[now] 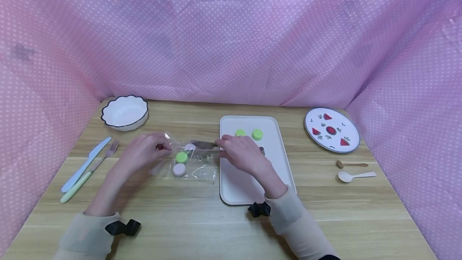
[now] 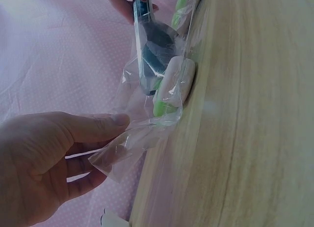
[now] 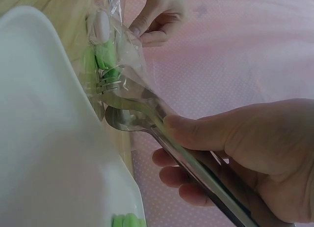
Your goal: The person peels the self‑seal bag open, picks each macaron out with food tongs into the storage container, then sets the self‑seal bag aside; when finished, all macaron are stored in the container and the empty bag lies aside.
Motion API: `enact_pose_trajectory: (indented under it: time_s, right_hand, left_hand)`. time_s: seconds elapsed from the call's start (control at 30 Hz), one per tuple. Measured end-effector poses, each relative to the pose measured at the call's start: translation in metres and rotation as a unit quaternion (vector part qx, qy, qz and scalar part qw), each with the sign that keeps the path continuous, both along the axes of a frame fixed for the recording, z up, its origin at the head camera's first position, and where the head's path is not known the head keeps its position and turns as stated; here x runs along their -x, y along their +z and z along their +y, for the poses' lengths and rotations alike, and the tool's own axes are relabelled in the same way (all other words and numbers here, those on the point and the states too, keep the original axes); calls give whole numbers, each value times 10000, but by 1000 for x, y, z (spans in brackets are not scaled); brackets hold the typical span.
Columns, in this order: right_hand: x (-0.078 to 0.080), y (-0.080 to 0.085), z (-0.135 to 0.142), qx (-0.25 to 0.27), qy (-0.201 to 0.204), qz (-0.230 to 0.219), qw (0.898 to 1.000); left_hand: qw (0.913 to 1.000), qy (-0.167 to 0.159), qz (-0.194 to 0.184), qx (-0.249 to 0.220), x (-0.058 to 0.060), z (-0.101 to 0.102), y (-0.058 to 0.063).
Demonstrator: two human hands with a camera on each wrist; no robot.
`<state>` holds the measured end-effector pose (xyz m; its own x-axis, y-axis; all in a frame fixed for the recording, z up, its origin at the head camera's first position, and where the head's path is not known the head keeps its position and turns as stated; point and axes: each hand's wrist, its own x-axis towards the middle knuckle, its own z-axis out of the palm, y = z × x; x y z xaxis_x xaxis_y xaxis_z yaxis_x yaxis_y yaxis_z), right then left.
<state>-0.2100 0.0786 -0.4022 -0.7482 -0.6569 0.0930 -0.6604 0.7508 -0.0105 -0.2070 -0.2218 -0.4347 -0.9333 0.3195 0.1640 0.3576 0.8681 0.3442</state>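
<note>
My left hand (image 1: 144,149) pinches the edge of a clear plastic bag (image 2: 132,148) between thumb and fingers. Inside the bag lie a green macaron (image 1: 181,157) and two pale pink ones, one of them (image 1: 179,169) nearest me. My right hand (image 1: 245,153) grips metal serving tongs (image 3: 171,146), which have one fork-shaped and one spoon-shaped end. Those ends reach into the bag among the macarons; the plastic's glare hides whether they touch one. Under my right hand is a white tray (image 1: 252,187) with two green macarons, one of them (image 1: 257,134) fully visible.
A scalloped white bowl (image 1: 126,111) stands at the back left, with a blue knife (image 1: 84,167) and a green-handled fork (image 1: 81,181) in front. To the right are a watermelon-patterned plate (image 1: 333,141), a small wooden spoon (image 1: 355,165) and a white spoon (image 1: 345,177). Pink dotted cloth borders the table.
</note>
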Motion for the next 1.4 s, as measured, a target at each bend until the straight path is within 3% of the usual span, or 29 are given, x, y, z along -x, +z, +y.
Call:
enact_pose_trajectory:
  time_s: [0.5,0.77,1.1,1.27,1.4]
  right_hand:
    - [0,1,1,3,23,-12,10000]
    - [-5,10,17,110,-35,-37,9999]
    - [-12,18,58,366,-378,-82,9986]
    - [-17,22,92,590,-628,-288,9959]
    - [-20,22,124,766,-660,-149,9948]
  left_hand:
    - [10000,-44,-12,31,1,-1,-2]
    - [10000,13,-31,57,1,-2,-1]
    - [9999,67,-64,78,2,-5,-2]
    - [10000,56,-18,64,2,-4,-2]
    - [9999,80,-11,76,1,-3,-2]
